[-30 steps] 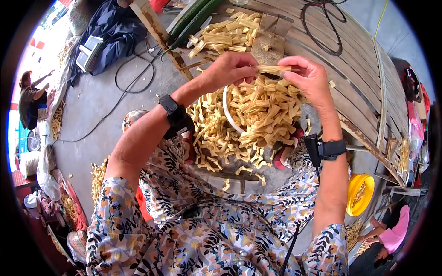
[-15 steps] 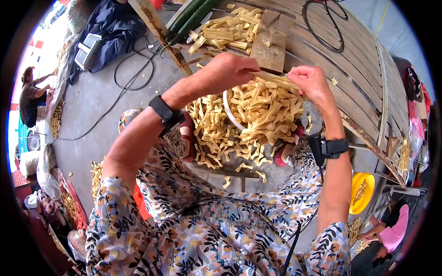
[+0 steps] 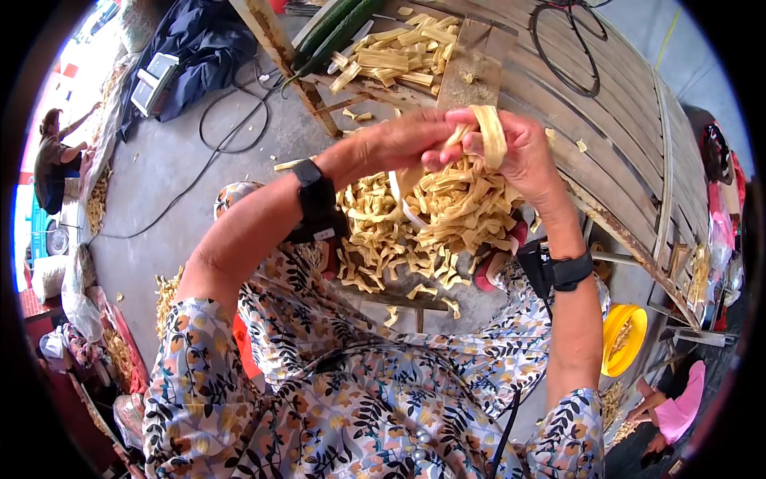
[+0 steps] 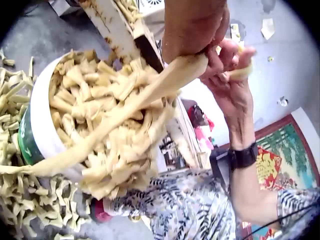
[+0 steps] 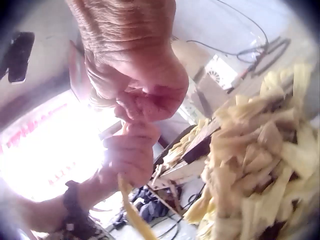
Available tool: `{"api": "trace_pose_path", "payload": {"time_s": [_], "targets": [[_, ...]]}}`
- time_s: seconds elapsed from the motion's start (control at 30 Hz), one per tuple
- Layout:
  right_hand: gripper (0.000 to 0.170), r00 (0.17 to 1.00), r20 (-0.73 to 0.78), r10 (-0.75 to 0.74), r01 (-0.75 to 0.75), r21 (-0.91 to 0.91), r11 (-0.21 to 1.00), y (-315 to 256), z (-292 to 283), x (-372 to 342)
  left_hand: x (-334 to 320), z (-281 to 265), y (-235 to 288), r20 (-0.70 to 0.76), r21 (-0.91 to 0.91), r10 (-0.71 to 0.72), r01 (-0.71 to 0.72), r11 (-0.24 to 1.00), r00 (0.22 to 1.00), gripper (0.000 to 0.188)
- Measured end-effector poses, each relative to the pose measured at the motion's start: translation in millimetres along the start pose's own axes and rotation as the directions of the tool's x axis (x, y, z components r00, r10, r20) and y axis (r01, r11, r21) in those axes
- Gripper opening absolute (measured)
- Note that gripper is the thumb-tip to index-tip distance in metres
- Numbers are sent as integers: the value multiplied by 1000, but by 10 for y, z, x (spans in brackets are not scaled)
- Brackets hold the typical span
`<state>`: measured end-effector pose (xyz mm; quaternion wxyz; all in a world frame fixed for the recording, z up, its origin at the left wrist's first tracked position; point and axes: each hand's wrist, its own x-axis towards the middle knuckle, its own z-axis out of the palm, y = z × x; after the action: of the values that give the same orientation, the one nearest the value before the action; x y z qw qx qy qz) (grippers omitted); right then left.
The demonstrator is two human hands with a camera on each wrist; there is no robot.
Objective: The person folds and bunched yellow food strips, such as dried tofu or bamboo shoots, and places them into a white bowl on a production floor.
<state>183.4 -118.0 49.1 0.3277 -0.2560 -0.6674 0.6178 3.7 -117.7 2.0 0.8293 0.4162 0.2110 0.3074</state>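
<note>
In the head view both hands meet over a heaped tub, working one pale yellow strip that looks like tofu skin. The strip loops over the fingers of my right hand, which pinches it. My left hand grips the same strip from the other side. From the left hand a long tail of the strip trails down across the tub in the left wrist view. Below lies a heap of knotted strips, filling a white-rimmed tub. In the right wrist view the fingertips of both hands come together, partly hidden.
Loose knots cover the floor around the tub. On the slatted wooden table lie untied strips, a wooden board, green gourds and a black cable. A yellow bucket stands at the right.
The strip was stretched between both hands; now it is bent into a loop around the right fingers. The left hand has moved right, close against the right hand.
</note>
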Motion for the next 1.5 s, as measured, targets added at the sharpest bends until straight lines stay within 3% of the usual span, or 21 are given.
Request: {"api": "trace_pose_path", "payload": {"time_s": [0.1,0.13,0.17,0.27,0.3,0.33,0.4,0.53,0.57,0.67,0.77,0.83,0.87,0.93,0.97,1.0,1.03,1.1,1.23,1.37,1.5], "targets": [[27,989,-96,111,-119,-83,989,5,5,-32,36,20,-194,219,-323,-15,87,942,976,38],[23,980,-133,146,-161,-104,981,16,13,-58,50,24,-246,227,-332,-12,89,939,974,38],[22,984,-150,92,-138,-328,934,4,20,-57,71,36,-291,236,-340,-6,88,936,972,39],[21,989,-121,88,-130,-400,907,83,6,-36,104,32,-346,153,-317,1,48,947,988,31],[22,990,-131,43,-88,-362,928,107,31,-22,90,52,-313,116,-311,18,19,950,993,33],[22,973,-163,-164,46,-559,828,159,8,1,85,64,-289,83,-303,33,-7,953,996,36],[22,834,-88,-544,204,-868,452,230,-68,66,130,88,-235,-272,-152,46,-90,984,961,20],[18,874,-417,-250,-128,-693,709,250,-32,73,146,145,-84,-426,178,327,-276,944,843,25],[12,885,-437,-164,-80,-487,870,258,-25,98,141,153,-85,-443,253,371,-283,925,816,27],[9,911,-407,-64,-94,-357,929,280,-53,105,36,258,121,-390,480,315,-101,871,865,35],[9,907,-415,-74,-164,-508,846,350,-21,79,63,250,73,-340,773,369,34,633,865,39],[9,879,-356,-317,-56,-737,673,396,20,88,119,183,-30,-254,926,505,58,372,825,38],[9,851,-300,-430,-11,-831,557,404,39,100,141,144,-60,-322,880,499,60,471,804,38],[10,847,-324,-421,33,-759,650,333,70,93,148,133,-59,-454,757,463,55,651,761,37],[9,829,-320,-459,80,-744,663,283,62,107,123,100,-28,-527,636,307,128,761,793,34],[9,808,-321,-495,124,-728,674,255,47,111,114,130,-18,-494,548,301,23,836,816,33],[8,802,-442,-402,104,-558,823,251,-6,117,97,182,-23,-459,442,301,-79,894,836,32],[7,759,-598,-256,109,-270,957,261,-196,132,40,272,64,-382,78,101,-77,994,919,29],[8,719,-695,4,95,104,990,266,-341,85,40,215,27,-376,334,173,-41,942,910,26],[18,805,-582,111,-11,173,985,232,-375,71,-44,142,54,-238,30,32,-26,999,971,23],[33,855,-392,339,-265,231,936,84,-198,18,-79,97,33,-151,-28,16,-20,999,988,22]]}}
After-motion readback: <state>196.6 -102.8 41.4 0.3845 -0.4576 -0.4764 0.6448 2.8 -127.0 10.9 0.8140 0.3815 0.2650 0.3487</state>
